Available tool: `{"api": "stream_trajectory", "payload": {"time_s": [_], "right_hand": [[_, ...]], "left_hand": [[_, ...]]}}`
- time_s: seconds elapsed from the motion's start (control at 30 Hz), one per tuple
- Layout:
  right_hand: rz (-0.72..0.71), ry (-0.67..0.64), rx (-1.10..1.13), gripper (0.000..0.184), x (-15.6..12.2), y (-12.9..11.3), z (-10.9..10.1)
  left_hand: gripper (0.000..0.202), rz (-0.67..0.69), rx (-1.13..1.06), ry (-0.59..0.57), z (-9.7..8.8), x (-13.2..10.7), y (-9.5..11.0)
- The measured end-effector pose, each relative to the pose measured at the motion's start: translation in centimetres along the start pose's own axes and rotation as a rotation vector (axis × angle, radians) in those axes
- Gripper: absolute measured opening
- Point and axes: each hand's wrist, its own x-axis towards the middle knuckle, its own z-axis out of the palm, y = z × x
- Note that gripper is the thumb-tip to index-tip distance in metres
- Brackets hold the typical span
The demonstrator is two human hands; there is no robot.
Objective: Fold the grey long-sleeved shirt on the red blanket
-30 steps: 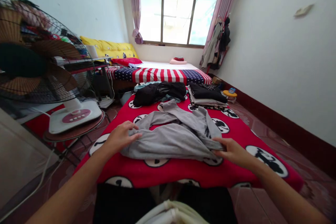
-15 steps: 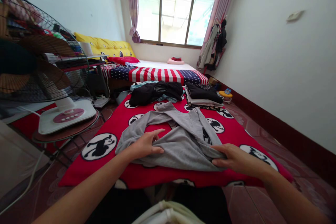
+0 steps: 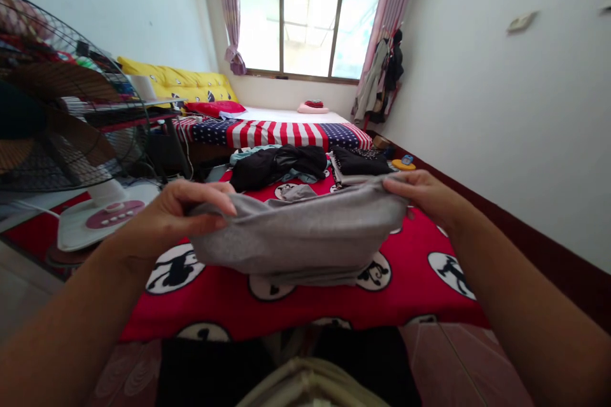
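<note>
A grey long-sleeved top [image 3: 305, 238] hangs stretched between my two hands, lifted above a red blanket [image 3: 405, 299] with black-and-white round prints. My left hand [image 3: 191, 210] pinches its upper left corner between thumb and fingers. On the other side, my right hand [image 3: 422, 194] grips the upper right corner. Part of the grey cloth trails behind onto the blanket, mostly hidden by the raised fabric. Beyond it lie a heap of black clothes [image 3: 279, 165] and, to the right, a stack of folded clothes [image 3: 360, 162] with a black piece on top.
A fan [image 3: 102, 213] with a wire cage stands at the left. Behind the blanket is a bed [image 3: 281, 133] with a stars-and-stripes cover, under a window. Near the right wall sits a small yellow stool [image 3: 403, 165]. Garments [image 3: 377, 82] hang in the far right corner.
Both hands have risen, lifting the grey top's near edge off the blanket and pulling it taut. My left hand, loosely spread before, has moved left and closed on the cloth.
</note>
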Motion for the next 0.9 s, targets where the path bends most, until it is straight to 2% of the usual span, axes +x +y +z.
{"api": "stream_trajectory", "payload": {"time_s": [0.07,0.13,0.2,0.23,0.27,0.33,0.37,0.43,0.47,0.53,0.57,0.63,0.67,0.73,0.8,0.83,0.9], "right_hand": [[-0.219,0.147,0.149,0.041,3.0,-0.8,0.5],[-0.361,0.220,0.228,0.058,5.7,-0.3,1.5],[-0.380,0.271,0.274,0.072,7.2,1.8,2.7],[-0.339,0.280,0.280,0.073,7.4,3.3,3.3],[-0.285,0.293,0.268,0.071,7.2,5.0,3.8],[-0.148,0.288,0.172,0.058,6.2,8.8,4.6],[-0.089,0.285,0.106,0.052,5.4,10.7,4.8],[-0.023,0.273,-0.055,0.041,3.7,13.8,5.0],[-0.024,0.266,-0.143,0.038,2.9,14.9,5.0],[-0.073,0.231,-0.299,0.043,1.8,16.4,5.1],[-0.103,0.206,-0.362,0.049,1.4,16.8,5.2],[-0.140,0.163,-0.456,0.057,1.3,17.0,5.6],[-0.142,0.151,-0.491,0.053,1.4,16.8,5.8],[-0.134,0.173,-0.539,0.031,2.1,16.1,6.0],[-0.126,0.283,-0.531,0.019,2.8,14.6,5.8],[-0.129,0.370,-0.502,0.019,3.2,13.6,5.6],[-0.159,0.560,-0.417,0.022,3.7,11.3,4.8]], "left_hand": [[0.025,0.037,0.034,0.320,-0.8,2.0,-0.3],[0.039,0.028,0.159,0.601,-1.8,4.1,-1.7],[0.047,-0.061,0.374,0.777,-3.0,5.4,-4.0],[0.049,-0.156,0.509,0.819,-3.8,5.6,-5.5],[0.050,-0.287,0.655,0.792,-4.5,5.4,-7.0],[0.054,-0.396,0.751,0.724,-5.4,4.2,-9.9],[0.056,-0.438,0.802,0.727,-5.4,3.3,-11.2],[0.052,-0.415,0.889,0.692,-4.3,1.3,-12.9],[0.046,-0.358,0.912,0.638,-3.2,0.4,-13.4],[0.036,-0.215,0.882,0.426,-0.1,-1.1,-13.5],[0.034,-0.155,0.823,0.285,1.7,-1.7,-13.2],[0.035,-0.139,0.765,0.012,5.5,-2.6,-12.2],[0.036,-0.125,0.801,-0.101,7.2,-3.0,-11.7],[0.041,-0.105,0.923,-0.234,9.7,-3.4,-10.9],[0.034,-0.126,1.060,-0.266,10.7,-3.3,-10.6],[0.029,-0.149,1.117,-0.248,10.5,-3.1,-10.5],[0.027,-0.197,1.191,-0.157,9.0,-2.4,-10.4]]}}
